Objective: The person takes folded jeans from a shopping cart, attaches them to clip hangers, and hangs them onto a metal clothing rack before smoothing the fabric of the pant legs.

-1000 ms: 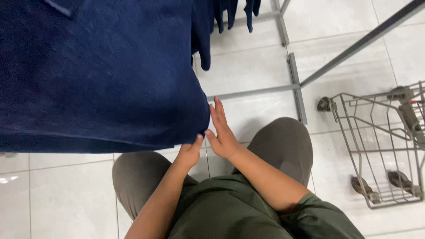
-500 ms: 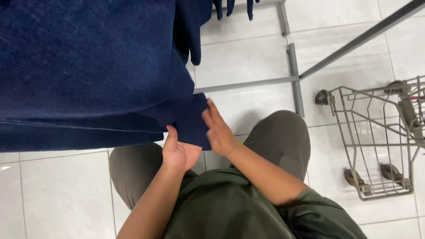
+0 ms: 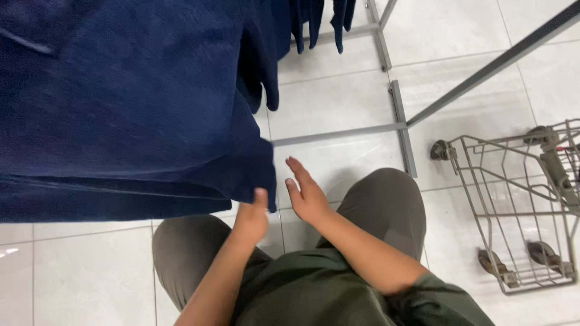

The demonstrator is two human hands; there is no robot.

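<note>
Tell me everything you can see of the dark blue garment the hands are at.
The dark blue garment hangs over the white tiled floor, filling the upper left of the view. It looks like soft, slightly fuzzy knit, with a hemmed lower edge and a sleeve dangling at its right. The left hand pinches its lower right corner; the right hand is open beside it, not touching.

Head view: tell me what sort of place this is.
Probably a clothing shop: navy garments hang from a metal rack over a white tiled floor, with a wire shopping trolley beside the person.
</note>
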